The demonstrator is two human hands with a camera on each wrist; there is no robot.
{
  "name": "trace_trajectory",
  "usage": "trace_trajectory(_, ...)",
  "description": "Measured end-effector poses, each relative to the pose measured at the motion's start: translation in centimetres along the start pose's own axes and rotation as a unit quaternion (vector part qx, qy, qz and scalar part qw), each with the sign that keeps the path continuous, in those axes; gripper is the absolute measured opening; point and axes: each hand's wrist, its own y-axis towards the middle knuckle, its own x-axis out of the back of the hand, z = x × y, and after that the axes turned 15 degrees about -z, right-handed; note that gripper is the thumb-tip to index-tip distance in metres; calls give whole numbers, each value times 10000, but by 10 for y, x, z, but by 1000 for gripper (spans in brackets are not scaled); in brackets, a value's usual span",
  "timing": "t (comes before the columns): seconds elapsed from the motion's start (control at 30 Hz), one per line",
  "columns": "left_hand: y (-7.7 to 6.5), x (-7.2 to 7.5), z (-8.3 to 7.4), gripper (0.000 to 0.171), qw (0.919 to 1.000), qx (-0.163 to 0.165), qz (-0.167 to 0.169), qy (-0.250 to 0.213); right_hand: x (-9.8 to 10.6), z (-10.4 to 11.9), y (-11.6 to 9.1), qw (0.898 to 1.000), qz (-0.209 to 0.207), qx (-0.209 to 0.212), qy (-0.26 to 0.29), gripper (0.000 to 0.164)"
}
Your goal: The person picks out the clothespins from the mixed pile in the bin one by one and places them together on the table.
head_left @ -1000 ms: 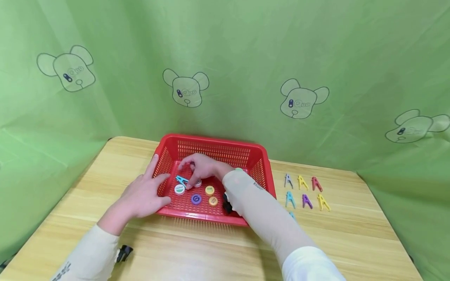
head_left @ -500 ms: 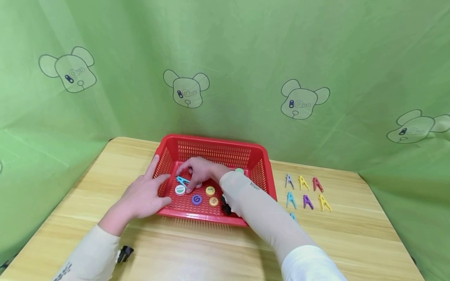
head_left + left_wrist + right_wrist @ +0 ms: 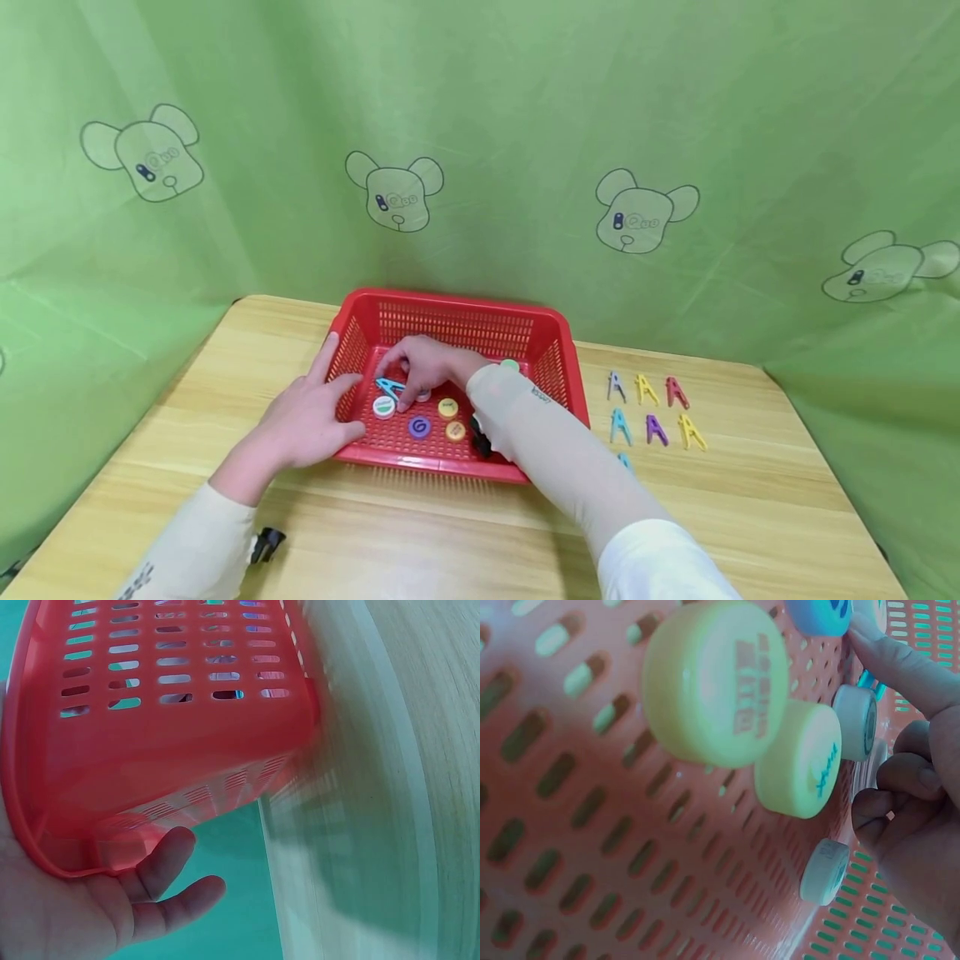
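Note:
A red plastic basket [image 3: 457,302] with slotted walls sits on the table. At its left rim rests my left hand [image 3: 303,417], fingers spread; in the left wrist view two fairly straight fingers [image 3: 176,911] reach past the rim. Inside the basket, my right hand [image 3: 429,360] has thumb and index finger at opposite ends of a light-blue clothespin [image 3: 390,387], which lies on the basket floor. Its other fingers are curled. Round caps lie close by: a white one [image 3: 384,406], a purple one [image 3: 419,427] and two yellow ones [image 3: 447,407]. Another white cap [image 3: 423,395] is partly hidden.
Right of the basket, several clothespins [image 3: 651,429] lie in rows on the wooden table [image 3: 750,492], one partly behind the right sleeve [image 3: 555,450]. A green cap [image 3: 510,365] is near the basket's right side. A green curtain [image 3: 510,100] hangs behind and beside the table.
My right hand has come slightly lower, its thumb and index finger closer about the clothespin, then stayed nearly still. The left hand remains at the rim.

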Motion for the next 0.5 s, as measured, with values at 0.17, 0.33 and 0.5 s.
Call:
trace_trajectory(0.17, 0, 1, 0, 71, 10000, -22, 8, 44, 3, 2, 0, 10000, 38, -18, -9, 48)
trace_trajectory(0.33, -1, 0, -1, 70, 10000, -6, 23, 56, 8, 3, -3, 9999, 44, 91, 59, 49)
trace_trajectory(0.5, 1, 0, -1, 69, 10000, -20, 19, 41, 18, 3, -7, 9995, -113, 28, 284, 52)
